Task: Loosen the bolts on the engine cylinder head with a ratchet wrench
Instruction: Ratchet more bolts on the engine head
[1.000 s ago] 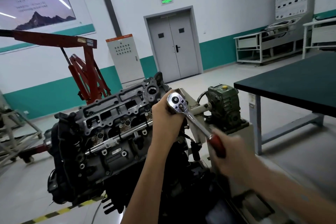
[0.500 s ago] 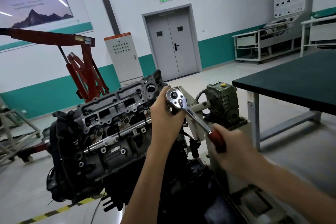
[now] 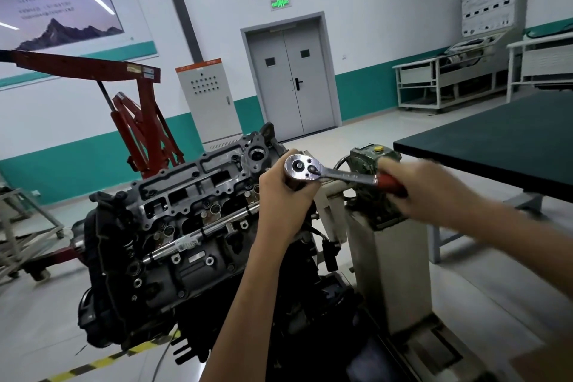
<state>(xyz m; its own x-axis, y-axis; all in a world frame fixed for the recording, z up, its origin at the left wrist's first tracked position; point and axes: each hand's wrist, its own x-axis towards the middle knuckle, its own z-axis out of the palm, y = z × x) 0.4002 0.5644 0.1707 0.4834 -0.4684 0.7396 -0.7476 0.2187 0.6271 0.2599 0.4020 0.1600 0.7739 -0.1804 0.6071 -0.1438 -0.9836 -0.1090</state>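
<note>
engine (image 3: 186, 226) on stand (image 3: 387, 273), dark table (image 3: 496, 146) rt, dbl door (image 3: 290, 77) behind.

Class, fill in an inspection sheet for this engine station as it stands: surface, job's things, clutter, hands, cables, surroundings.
Surface: engine stand carries the engine; dark green table stands to its right.
Job's things: ratchet wrench sits at the near right end of the cylinder head; the bolt under it is hidden.
Clutter: nothing seen.
Hands: left hand grips beneath the wrench head; right hand grips the red handle, blurred.
Cables: black lead with plug hangs beside the engine; thin cable runs to the floor.
Surroundings: red engine hoist, grey cabinet, double door, yellow-black floor tape.
</note>
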